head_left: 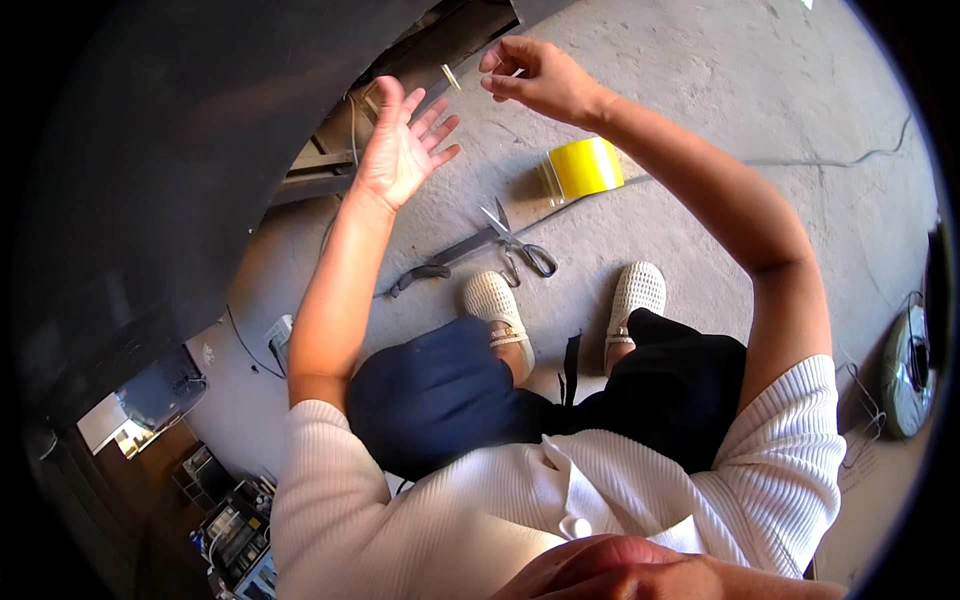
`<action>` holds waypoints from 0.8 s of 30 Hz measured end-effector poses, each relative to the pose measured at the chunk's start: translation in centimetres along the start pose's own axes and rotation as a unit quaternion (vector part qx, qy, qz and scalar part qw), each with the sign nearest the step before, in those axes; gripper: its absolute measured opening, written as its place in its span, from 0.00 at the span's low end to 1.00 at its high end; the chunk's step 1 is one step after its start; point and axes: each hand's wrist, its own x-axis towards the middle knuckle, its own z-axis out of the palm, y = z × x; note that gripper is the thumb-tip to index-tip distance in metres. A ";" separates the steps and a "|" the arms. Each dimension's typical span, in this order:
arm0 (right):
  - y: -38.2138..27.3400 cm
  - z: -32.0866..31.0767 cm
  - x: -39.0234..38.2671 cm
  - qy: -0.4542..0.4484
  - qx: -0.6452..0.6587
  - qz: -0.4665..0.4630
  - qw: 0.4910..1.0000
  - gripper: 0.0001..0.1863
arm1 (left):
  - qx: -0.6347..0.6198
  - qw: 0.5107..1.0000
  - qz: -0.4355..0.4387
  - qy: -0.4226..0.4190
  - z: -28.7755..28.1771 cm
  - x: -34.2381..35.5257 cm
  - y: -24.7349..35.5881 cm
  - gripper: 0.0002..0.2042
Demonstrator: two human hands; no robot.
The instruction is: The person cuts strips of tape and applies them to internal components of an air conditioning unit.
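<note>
Holds the left hand raised beside the edge of a large dark panel, palm showing, fingers spread and thumb apart, with grip wide open and nothing visible in it. Holds the right hand up opposite, well apart from the yellow roll, with fingers curled and thumb near the forefinger; cannot tell whether anything is in that grip. Shows a small pale strip between the two, nearer the right fingertips; cannot tell whether held or only seen past them. Below the right wrist, on the rough grey floor, shows the yellow roll lying on its side, near a thin dark cable. Nearer the cream woven shoes, shows scissors with blades apart, just beside a long grey blade with a black handle.
</note>
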 end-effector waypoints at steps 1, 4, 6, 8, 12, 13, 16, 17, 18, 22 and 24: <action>0.0 -0.1 0.1 -0.020 0.012 0.021 0.999 0.11 | 0.094 0.995 0.013 0.007 0.6 0.1 0.2 0.53; -0.1 -0.3 0.8 -0.058 0.027 0.013 0.998 0.11 | 0.298 0.950 0.060 0.077 3.2 1.0 0.1 0.52; 0.8 0.0 1.4 -0.030 0.064 0.010 0.997 0.12 | 0.271 0.950 0.076 0.137 2.9 2.4 -0.2 0.36; 2.5 0.3 2.1 0.005 0.082 0.021 0.996 0.14 | 0.219 0.957 0.076 0.172 3.0 3.4 -0.2 0.25; 5.3 2.0 3.6 0.069 0.153 0.025 0.985 0.18 | 0.209 0.949 0.111 0.207 2.6 4.8 -0.1 0.10; 5.9 2.4 4.2 0.084 0.151 0.025 0.985 0.19 | 0.203 0.948 0.113 0.219 2.9 5.1 -0.1 0.09; 7.2 4.0 5.6 0.124 0.200 0.035 0.971 0.19 | 0.194 0.940 0.132 0.249 3.2 6.6 -0.4 0.09; 7.4 4.4 6.1 0.135 0.224 0.040 0.964 0.19 | 0.189 0.935 0.144 0.264 3.5 6.8 -0.5 0.08; 7.6 4.9 6.4 0.142 0.222 0.056 0.963 0.18 | 0.175 0.933 0.162 0.271 3.4 7.2 -0.7 0.07; 6.9 5.0 7.5 0.130 0.304 0.109 0.938 0.13 | 0.122 0.921 0.207 0.308 3.0 8.5 -0.7 0.05; 8.2 5.3 8.6 0.127 0.374 0.089 0.914 0.12 | 0.118 0.913 0.227 0.319 3.1 9.2 -0.5 0.06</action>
